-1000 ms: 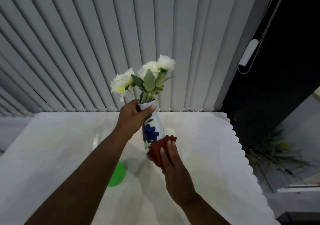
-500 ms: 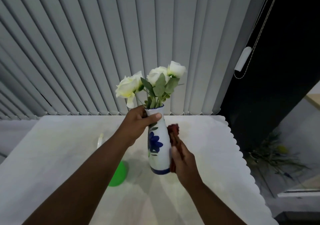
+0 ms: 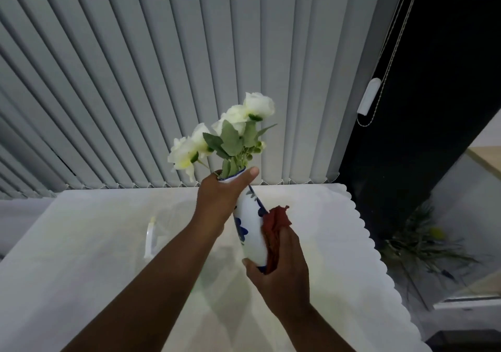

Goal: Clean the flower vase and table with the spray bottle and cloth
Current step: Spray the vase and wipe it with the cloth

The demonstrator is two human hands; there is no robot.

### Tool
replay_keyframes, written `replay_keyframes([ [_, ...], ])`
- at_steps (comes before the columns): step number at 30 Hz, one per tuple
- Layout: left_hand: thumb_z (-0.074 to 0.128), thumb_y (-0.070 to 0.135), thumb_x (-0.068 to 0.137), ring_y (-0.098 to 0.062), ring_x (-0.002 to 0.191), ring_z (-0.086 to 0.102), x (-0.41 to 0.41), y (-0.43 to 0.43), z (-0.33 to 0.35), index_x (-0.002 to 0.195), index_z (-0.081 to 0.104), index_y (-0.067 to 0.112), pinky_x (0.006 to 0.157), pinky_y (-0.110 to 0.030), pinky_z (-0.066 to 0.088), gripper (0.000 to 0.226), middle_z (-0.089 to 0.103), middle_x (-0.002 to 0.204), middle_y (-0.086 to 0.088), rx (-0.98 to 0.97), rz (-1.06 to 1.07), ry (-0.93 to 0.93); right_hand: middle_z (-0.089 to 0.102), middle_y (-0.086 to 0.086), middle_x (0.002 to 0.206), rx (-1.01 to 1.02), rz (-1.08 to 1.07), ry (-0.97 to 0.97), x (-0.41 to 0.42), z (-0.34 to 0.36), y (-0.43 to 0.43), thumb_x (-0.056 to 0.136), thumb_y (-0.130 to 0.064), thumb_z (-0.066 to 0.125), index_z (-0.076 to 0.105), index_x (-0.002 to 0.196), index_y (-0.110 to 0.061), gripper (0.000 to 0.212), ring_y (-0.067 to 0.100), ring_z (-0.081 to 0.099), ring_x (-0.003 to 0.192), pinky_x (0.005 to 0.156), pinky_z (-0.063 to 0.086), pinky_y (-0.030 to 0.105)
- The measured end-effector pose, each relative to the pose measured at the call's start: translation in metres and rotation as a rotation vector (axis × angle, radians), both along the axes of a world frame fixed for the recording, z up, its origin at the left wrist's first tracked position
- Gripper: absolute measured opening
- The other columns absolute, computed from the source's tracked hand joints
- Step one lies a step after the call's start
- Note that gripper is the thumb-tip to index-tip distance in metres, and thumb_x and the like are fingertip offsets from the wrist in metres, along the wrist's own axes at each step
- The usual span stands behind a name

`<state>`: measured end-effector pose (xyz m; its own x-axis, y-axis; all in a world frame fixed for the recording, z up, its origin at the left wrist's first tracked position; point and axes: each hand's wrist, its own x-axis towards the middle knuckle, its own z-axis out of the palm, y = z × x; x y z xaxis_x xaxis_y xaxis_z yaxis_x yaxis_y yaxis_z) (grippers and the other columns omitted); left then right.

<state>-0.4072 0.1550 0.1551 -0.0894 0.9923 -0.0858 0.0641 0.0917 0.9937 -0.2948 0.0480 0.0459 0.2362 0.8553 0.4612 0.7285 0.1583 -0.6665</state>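
Note:
A white vase [image 3: 250,227] with blue flower patterns is held tilted above the table [image 3: 339,243], its mouth leaning left. White roses [image 3: 230,132] with green leaves stand in it. My left hand [image 3: 219,199] grips the vase around its neck. My right hand [image 3: 282,273] cups the vase's lower right side and base, pressing a dark red cloth [image 3: 276,224] against it. The clear spray bottle [image 3: 150,239] lies on the table to the left, mostly hidden behind my left forearm.
Grey vertical blinds [image 3: 162,80] hang right behind the table. The white tablecloth has a scalloped right edge [image 3: 379,259]. A blind cord with a white pull [image 3: 368,100] hangs at the right, and a plant [image 3: 423,246] stands on the floor beyond the table's right side.
The vase has been lifted higher and tilted. My right hand with the cloth slid from the vase's side down to its base. The bottle's green bottom is now hidden by my left arm.

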Motion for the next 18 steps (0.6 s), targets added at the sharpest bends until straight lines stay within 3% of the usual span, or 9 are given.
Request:
replay_keyframes([
  [3, 0.079, 0.062, 0.047, -0.011, 0.081, 0.072, 0.003, 0.004, -0.001, 0.081, 0.076, 0.028, 0.079, -0.036, 0.058, 0.048, 0.077, 0.081, 0.009, 0.012, 0.095, 0.093, 0.046, 0.016, 0.146, -0.020, 0.035, -0.101, -0.007, 0.003, 0.001, 0.072, -0.052, 0.075, 0.036, 0.140, -0.011, 0.088, 0.028, 0.051, 0.130, 0.107, 0.041, 0.029],
  [5, 0.080, 0.056, 0.052, -0.008, 0.080, 0.072, 0.003, 0.003, 0.000, 0.080, 0.077, 0.029, 0.078, -0.033, 0.058, 0.039, 0.077, 0.078, 0.010, 0.055, 0.043, 0.153, 0.033, 0.017, 0.154, 0.012, 0.129, -0.159, -0.008, 0.014, 0.006, 0.087, -0.055, 0.060, 0.032, 0.144, -0.009, 0.078, 0.028, 0.036, 0.141, 0.114, 0.029, 0.023],
  [7, 0.080, 0.051, 0.056, -0.006, 0.081, 0.072, 0.002, 0.001, -0.001, 0.084, 0.077, 0.028, 0.075, -0.028, 0.057, 0.037, 0.077, 0.081, 0.009, 0.095, -0.054, 0.218, 0.029, 0.017, 0.156, 0.035, 0.220, -0.158, -0.006, 0.030, 0.017, 0.091, -0.055, 0.053, 0.033, 0.144, -0.005, 0.076, 0.025, 0.030, 0.145, 0.116, 0.028, 0.020],
  [10, 0.081, 0.042, 0.058, -0.013, 0.084, 0.073, -0.003, -0.001, 0.000, 0.085, 0.078, 0.023, 0.074, -0.026, 0.055, 0.033, 0.078, 0.084, 0.005, 0.095, -0.179, 0.091, 0.043, 0.000, 0.146, -0.075, 0.346, 0.044, 0.003, 0.056, 0.030, 0.081, -0.053, 0.067, 0.036, 0.143, -0.019, 0.078, 0.011, 0.044, 0.132, 0.105, 0.043, 0.024],
  [12, 0.081, 0.040, 0.053, -0.011, 0.077, 0.072, -0.008, 0.005, 0.004, 0.078, 0.077, 0.023, 0.070, -0.025, 0.054, 0.031, 0.077, 0.077, 0.006, 0.120, -0.198, 0.023, 0.053, -0.021, 0.128, -0.210, 0.455, 0.251, 0.011, 0.063, 0.034, 0.071, -0.043, 0.081, 0.037, 0.136, -0.041, 0.078, -0.004, 0.053, 0.116, 0.089, 0.048, 0.013],
  [14, 0.076, 0.043, 0.048, -0.008, 0.067, 0.069, -0.012, 0.010, 0.011, 0.073, 0.074, 0.022, 0.063, -0.023, 0.054, 0.033, 0.074, 0.067, 0.008, 0.151, -0.217, -0.015, 0.054, -0.038, 0.120, -0.321, 0.514, 0.426, 0.017, 0.055, 0.030, 0.059, -0.037, 0.091, 0.031, 0.131, -0.055, 0.096, -0.009, 0.054, 0.114, 0.084, 0.045, 0.003],
  [16, 0.074, 0.042, 0.047, -0.006, 0.062, 0.067, -0.015, 0.014, 0.017, 0.076, 0.071, 0.021, 0.061, -0.020, 0.054, 0.036, 0.073, 0.064, 0.009, 0.179, -0.240, -0.061, 0.046, -0.042, 0.130, -0.321, 0.497, 0.446, 0.018, 0.042, 0.021, 0.051, -0.040, 0.095, 0.026, 0.140, -0.048, 0.113, -0.012, 0.048, 0.122, 0.095, 0.041, 0.005],
  [18, 0.073, 0.043, 0.049, -0.006, 0.064, 0.067, -0.016, 0.015, 0.018, 0.080, 0.070, 0.019, 0.062, -0.021, 0.055, 0.039, 0.074, 0.066, 0.009, 0.183, -0.260, -0.072, 0.043, -0.038, 0.136, -0.271, 0.398, 0.409, 0.012, 0.031, 0.012, 0.052, -0.043, 0.093, 0.025, 0.145, -0.041, 0.115, -0.013, 0.044, 0.126, 0.102, 0.038, 0.010],
])
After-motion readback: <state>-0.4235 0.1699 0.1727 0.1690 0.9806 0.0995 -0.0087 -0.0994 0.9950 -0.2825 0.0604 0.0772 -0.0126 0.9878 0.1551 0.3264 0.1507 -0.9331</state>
